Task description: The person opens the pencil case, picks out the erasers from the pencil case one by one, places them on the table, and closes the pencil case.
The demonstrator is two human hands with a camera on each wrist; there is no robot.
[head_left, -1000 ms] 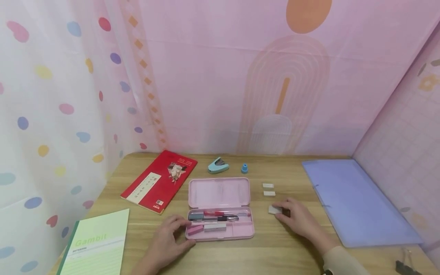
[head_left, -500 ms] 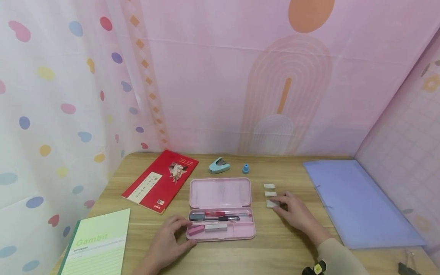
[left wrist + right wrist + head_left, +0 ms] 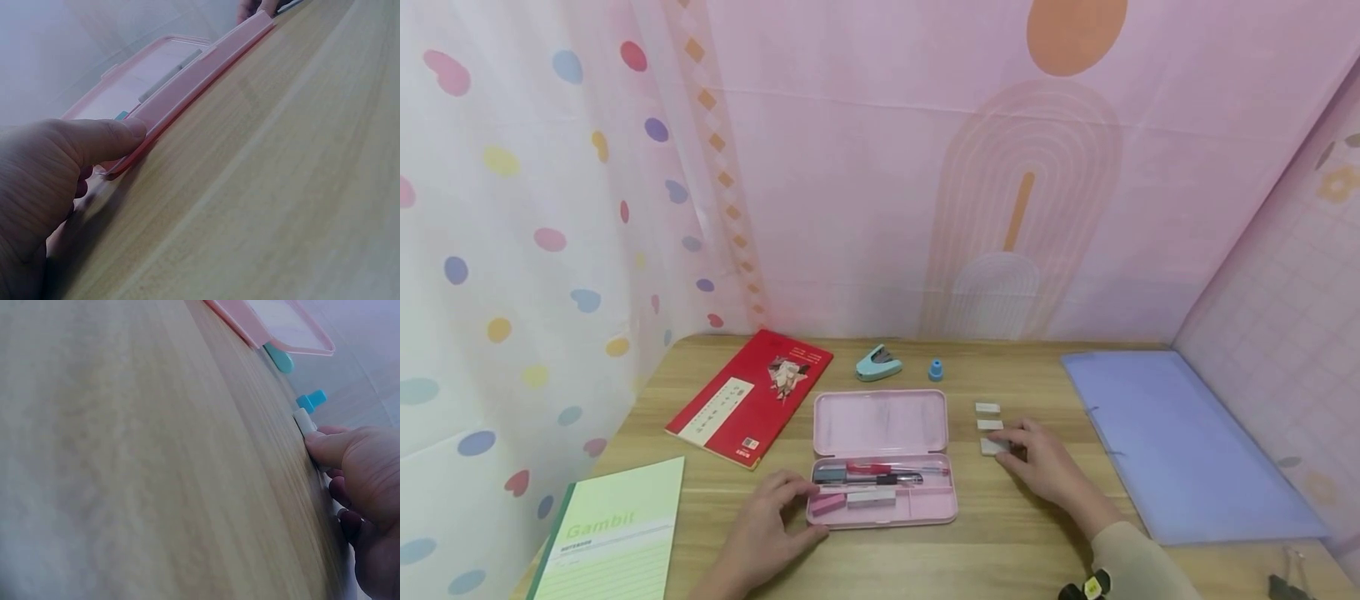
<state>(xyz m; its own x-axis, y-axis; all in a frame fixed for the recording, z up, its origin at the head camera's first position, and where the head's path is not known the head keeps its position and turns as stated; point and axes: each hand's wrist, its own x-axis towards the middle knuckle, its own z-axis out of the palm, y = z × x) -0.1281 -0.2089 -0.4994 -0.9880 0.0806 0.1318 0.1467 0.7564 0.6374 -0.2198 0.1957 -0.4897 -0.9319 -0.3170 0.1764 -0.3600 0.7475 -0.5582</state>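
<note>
The pink pencil case [image 3: 880, 422] lies with its lid raised at the middle of the table. Inside are a red pen [image 3: 895, 468], a black pen [image 3: 898, 479], a pink eraser [image 3: 828, 503] and a white eraser [image 3: 871, 497]. My left hand [image 3: 767, 521] holds the case's left end, with the thumb [image 3: 119, 139] against its front wall. To the right, my right hand [image 3: 1043, 467] pinches a whitish eraser [image 3: 993, 447] by its right end, flat on the table. Just behind it lie two smaller white erasers, one nearer [image 3: 989, 425] and one farther [image 3: 987, 408].
A teal stapler [image 3: 878, 364] and a small blue cone-shaped piece [image 3: 936, 370] stand behind the case. Left lie a red booklet [image 3: 752, 396] and a green notebook [image 3: 610, 525]. A blue folder [image 3: 1187, 446] and a black binder clip [image 3: 1288, 586] are at the right.
Over the first half second my right hand slid its eraser away from me, up close to the two smaller ones; since then it stays there. My left hand keeps its place on the case.
</note>
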